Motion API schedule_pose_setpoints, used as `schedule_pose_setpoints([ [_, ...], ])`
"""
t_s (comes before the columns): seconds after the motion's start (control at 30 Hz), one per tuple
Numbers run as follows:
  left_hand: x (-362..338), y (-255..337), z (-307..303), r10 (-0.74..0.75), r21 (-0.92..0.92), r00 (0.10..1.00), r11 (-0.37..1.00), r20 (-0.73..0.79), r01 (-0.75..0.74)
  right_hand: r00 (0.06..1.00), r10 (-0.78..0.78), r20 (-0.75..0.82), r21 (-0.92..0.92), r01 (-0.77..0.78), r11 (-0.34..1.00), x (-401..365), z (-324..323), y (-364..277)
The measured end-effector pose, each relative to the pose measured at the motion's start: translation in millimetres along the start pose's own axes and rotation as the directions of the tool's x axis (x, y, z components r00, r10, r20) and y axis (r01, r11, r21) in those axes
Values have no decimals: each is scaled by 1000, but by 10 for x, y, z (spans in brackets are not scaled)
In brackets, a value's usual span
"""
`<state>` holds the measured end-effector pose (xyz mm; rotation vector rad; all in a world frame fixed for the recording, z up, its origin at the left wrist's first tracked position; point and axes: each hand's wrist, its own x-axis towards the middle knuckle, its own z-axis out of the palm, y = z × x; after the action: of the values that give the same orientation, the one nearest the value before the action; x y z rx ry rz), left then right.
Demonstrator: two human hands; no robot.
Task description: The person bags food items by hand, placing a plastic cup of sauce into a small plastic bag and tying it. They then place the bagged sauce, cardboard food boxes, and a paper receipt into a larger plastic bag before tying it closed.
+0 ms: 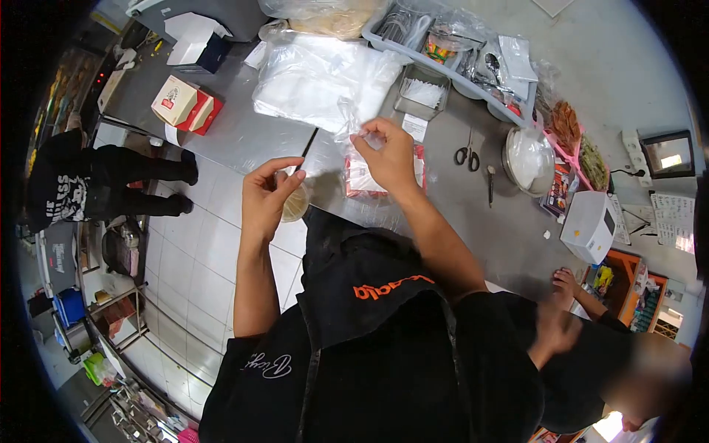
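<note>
The steel bench (473,221) runs across in front of me, above the white tiled floor (199,251). At its far side lies a wide stack of clear plastic bags (317,77), with a grey tray (413,53) of utensils and packets just to the right of it. Farther right stand a white box (587,225) and a bowl covered with film (528,159). A red and white carton (185,103) sits toward the left end. A co-worker's hand (567,284) rests on the bench edge at my right.

My hands are apart, both raised over the near edge. My right hand (388,155) pinches the top of a thin clear bag (354,122), fingertips closed on the film, above a red-printed packet (362,181) lying on the bench. My left hand (266,196) is curled around a small round cup (297,204) with brownish contents, held just off the bench edge, over the floor. Scissors (467,155) lie on the bench to the right of the packet.
</note>
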<state>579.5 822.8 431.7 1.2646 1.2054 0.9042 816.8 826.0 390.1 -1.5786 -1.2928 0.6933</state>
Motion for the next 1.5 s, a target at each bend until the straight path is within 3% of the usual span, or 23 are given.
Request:
schedule_pose_setpoints([
  [0.03,24,-48,62,-5,-19,1000,1000,4,6,999,38,1,62,-38,997,-4,-23,-26],
  [0.13,46,-32,230,-34,123,998,992,46,29,994,-45,-102,63,52,997,-22,-98,-78],
  [0.27,107,59,509,80,298,997,952,-23,-70,999,-6,38,212,-2,977,-67,-182,-13],
  [0.37,230,76,686,120,341,991,931,51,-130,973,-21,229,214,-30,976,-138,-304,-58],
  [0.47,368,-61,748,95,322,989,938,112,-126,978,-76,192,217,33,976,-206,-438,-153],
  [0.63,385,56,881,230,273,973,937,-11,-219,971,29,237,331,-108,937,-214,-646,-81],
  [0.73,414,124,950,268,342,961,899,67,-274,975,10,222,382,-97,919,-225,-689,-70],
  [0.83,416,247,964,205,68,942,971,266,-230,975,-67,212,409,-26,912,-191,-697,50],
  [0.9,519,42,988,204,21,933,975,296,-220,966,-115,231,354,27,935,-184,-704,40],
  [0.93,579,-70,990,204,-2,929,977,309,-214,956,-216,198,396,123,910,-176,-662,69],
  [1.0,671,-170,954,195,-19,916,979,352,-201,953,-236,189,345,161,925,-160,-683,69],
  [1.1,701,-159,986,186,68,937,974,297,-215,975,-57,217,352,-24,936,-175,-777,45],
  [1.23,496,172,1092,233,259,964,931,128,-259,968,7,252,437,-120,891,-189,-836,85],
  [1.27,490,148,1113,301,311,947,895,111,-321,958,28,285,440,-157,884,-182,-872,94],
  [1.33,505,88,1151,439,414,894,800,89,-434,944,52,326,443,-202,873,-171,-892,123],
  [1.5,527,99,1137,454,451,883,769,114,-454,902,113,416,321,-262,910,-242,-897,44],
])
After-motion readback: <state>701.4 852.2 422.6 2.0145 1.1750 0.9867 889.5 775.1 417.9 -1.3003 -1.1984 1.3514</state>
